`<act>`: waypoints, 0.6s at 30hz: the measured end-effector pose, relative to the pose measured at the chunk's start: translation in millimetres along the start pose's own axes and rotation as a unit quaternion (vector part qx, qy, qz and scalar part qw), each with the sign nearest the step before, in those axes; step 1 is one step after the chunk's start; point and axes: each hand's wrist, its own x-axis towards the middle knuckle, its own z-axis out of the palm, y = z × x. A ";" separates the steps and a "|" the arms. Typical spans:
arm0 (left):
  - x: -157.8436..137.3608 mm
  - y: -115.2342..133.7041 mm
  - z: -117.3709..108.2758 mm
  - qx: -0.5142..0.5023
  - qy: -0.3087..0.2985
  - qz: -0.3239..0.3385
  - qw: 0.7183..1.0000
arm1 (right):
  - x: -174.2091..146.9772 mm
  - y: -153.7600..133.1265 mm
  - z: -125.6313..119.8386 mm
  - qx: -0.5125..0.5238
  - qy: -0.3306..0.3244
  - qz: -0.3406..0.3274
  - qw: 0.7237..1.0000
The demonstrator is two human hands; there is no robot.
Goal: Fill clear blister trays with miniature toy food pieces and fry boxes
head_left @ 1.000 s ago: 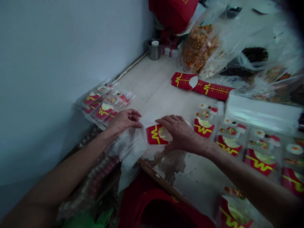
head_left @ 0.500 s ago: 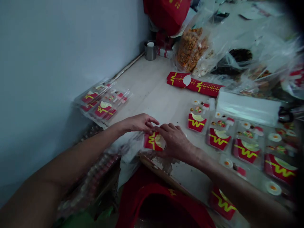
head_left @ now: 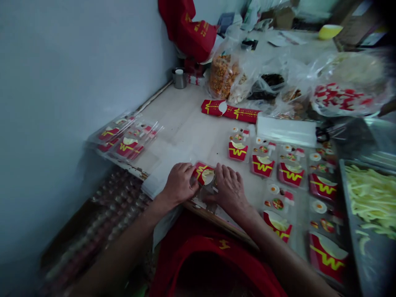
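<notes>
- Since the earlier frame: left hand (head_left: 181, 185) drawn back from over the pack (head_left: 202, 172) to its left end; more of the pack's red face now uncovered. Head view swung, bringing the metal tray (head_left: 371, 255) at far right into sight.
- Head view, hands: pack near the table's front edge, between both hands. Left half-curled, fingertips and thumb at the left end. Right hand (head_left: 229, 187) part-spread at the other end, fingers forward, thumb drawn in on the near side. Firm grip or mere steadying: cannot tell, for either; light dim.
- Plastic (head_left: 151, 185) just left of the left hand, over the table edge.
- Judged done: overlapping pile (head_left: 127, 146) by the wall, seemingly sleeved in clear plastic with loose margins.
- Judged left: six packs (head_left: 291, 174) in view at right, in two rows, seemingly unsleeved; pack in hand apparently midway, not with either group. Whether sleeved already: cannot tell.
- Beyond: red strip (head_left: 230, 111) lying flat, white box (head_left: 286, 131) just beside, bag of orange bits (head_left: 224, 76) behind. Pale strips (head_left: 371, 194) heaped in the tray.
</notes>
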 end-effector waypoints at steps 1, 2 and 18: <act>1.9 1.9 0.3 0.017 -0.003 -0.002 1.000 | -7.6 6.8 -1.0 -0.004 -0.008 0.008 1.000; 5.0 4.0 -0.3 0.033 -0.009 -0.004 0.999 | -14.6 13.9 -2.2 -0.003 -0.017 0.019 1.000; 44.9 53.5 2.2 0.202 -0.123 -0.097 0.967 | -34.8 37.3 -8.7 0.070 -0.021 0.070 0.995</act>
